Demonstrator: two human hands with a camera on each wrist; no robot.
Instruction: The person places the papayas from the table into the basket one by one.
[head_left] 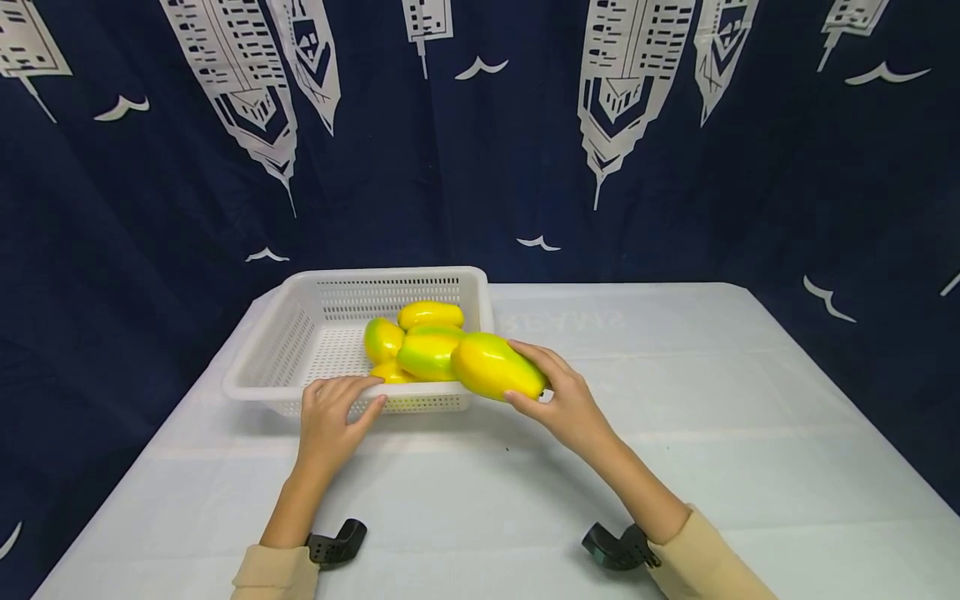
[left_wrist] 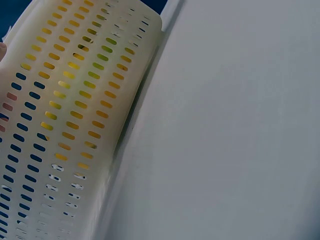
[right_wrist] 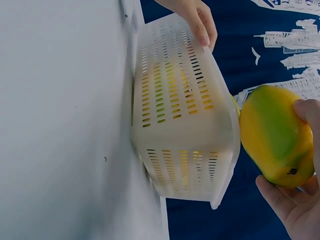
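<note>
My right hand (head_left: 558, 392) holds a yellow-green mango (head_left: 495, 367) between thumb and fingers at the basket's front right corner. In the right wrist view this mango (right_wrist: 275, 135) is above the rim level, its dark stem spot facing the camera. My left hand (head_left: 333, 412) grips the front rim of the white plastic basket (head_left: 255, 383), fingers over the edge and thumb on the near side. Inside the basket, toward its right, lie several more mangoes (head_left: 430, 354). Yellow shows through the slotted wall (left_wrist: 65, 107) in the left wrist view.
A white-covered table (head_left: 675, 400) carries the basket on its left half. Behind it hangs a dark blue curtain (head_left: 450, 167) with white building prints. Black wrist-worn devices (head_left: 337, 543) sit at both wrists, by the beige sleeves (head_left: 277, 571).
</note>
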